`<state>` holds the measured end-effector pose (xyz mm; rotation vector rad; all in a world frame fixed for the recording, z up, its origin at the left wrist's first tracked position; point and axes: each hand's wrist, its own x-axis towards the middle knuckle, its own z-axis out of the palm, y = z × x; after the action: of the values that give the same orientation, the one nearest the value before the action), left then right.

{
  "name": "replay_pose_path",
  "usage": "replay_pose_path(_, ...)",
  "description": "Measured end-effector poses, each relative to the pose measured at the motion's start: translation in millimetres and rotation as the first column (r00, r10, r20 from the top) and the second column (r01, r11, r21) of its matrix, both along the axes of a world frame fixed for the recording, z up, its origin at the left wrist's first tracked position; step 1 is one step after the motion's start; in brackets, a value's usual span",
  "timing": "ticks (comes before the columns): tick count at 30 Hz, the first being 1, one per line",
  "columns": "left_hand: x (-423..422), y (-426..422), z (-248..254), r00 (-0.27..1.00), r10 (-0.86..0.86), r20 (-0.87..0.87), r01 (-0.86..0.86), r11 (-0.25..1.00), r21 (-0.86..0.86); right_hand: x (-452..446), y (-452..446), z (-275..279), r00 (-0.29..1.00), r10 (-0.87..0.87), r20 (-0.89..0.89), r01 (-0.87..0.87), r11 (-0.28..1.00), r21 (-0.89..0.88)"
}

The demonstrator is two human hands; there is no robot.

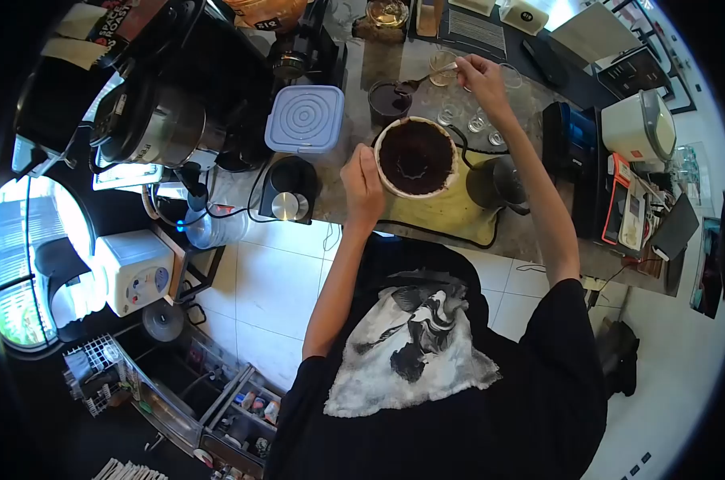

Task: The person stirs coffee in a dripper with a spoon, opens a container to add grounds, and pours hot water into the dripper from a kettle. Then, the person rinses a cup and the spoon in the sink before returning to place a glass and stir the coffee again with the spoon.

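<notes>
My left hand (pixel 364 186) grips the left edge of a round coffee filter (pixel 456 166) with a cream rim. Wet-looking dark coffee grounds (pixel 414 152) line its inside. Farther out, my right hand (pixel 480 78) pinches the handle of a metal spoon (pixel 414 83). The spoon's bowl points left, over or at the rim of a glass (pixel 389 102) holding something dark; whether it touches cannot be made out. A dark kettle (pixel 490 182) with a curved spout stands right of the filter. Under both lies a yellow cloth (pixel 434 218) with a dark border.
Small clear glasses (pixel 476 122) stand behind the filter. Left of it are a lidded container (pixel 305 118), a dark device with a round metal knob (pixel 289 205) and a large coffee machine (pixel 162 120). A blue-black box (pixel 570 138) sits right. The counter's near edge borders my body.
</notes>
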<state>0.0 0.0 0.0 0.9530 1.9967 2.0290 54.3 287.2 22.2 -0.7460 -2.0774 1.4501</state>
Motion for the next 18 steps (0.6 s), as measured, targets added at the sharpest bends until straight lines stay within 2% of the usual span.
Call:
replay_pose_path(2,1.9,-0.5,-1.5,1.000,-0.010,-0.006,0.010,1.000,0.003,-2.6,-9.9,1.4,0.999,-0.043,-0.015,0.045,0.981,0.187)
replay_pose_path(6,-0.1,-2.5,1.5,1.000,-0.022,0.005,0.022,1.000,-0.007,-8.0,-39.2,30.8,1.000,-0.007,-0.026,0.014,0.954,0.300)
replay_pose_path(8,-0.3,-2.7,1.7,1.000,-0.016,-0.003,0.016,1.000,-0.006,-7.8,-55.4,49.9,1.000,0.020,-0.017,-0.008,0.850,0.527)
replay_pose_path(9,-0.1,-3.1,1.6,1.000,-0.022,-0.003,0.022,1.000,-0.006,-8.7,-57.6,51.8,1.000,0.014,-0.017,-0.003,0.850,0.527)
replay_pose_path(11,0.4,-4.0,1.5,1.000,-0.031,-0.004,0.030,0.999,-0.033,-8.6,-60.0,53.9,0.989,0.119,-0.087,-0.032,0.752,0.659)
replay_pose_path(15,1.9,-3.5,4.3,0.999,-0.037,-0.028,0.036,0.999,-0.031,-4.7,-60.3,49.0,0.991,0.070,-0.111,0.012,0.791,0.611)
replay_pose_path(17,2.4,-2.6,4.6,0.999,-0.020,-0.028,0.020,0.999,-0.027,-2.1,-52.7,39.9,0.991,-0.020,-0.133,0.066,0.935,0.349)
replay_pose_path(18,2.2,-2.6,4.4,0.999,-0.025,-0.029,0.024,0.999,-0.027,-0.4,-49.1,39.6,0.991,-0.025,-0.134,0.071,0.934,0.349)
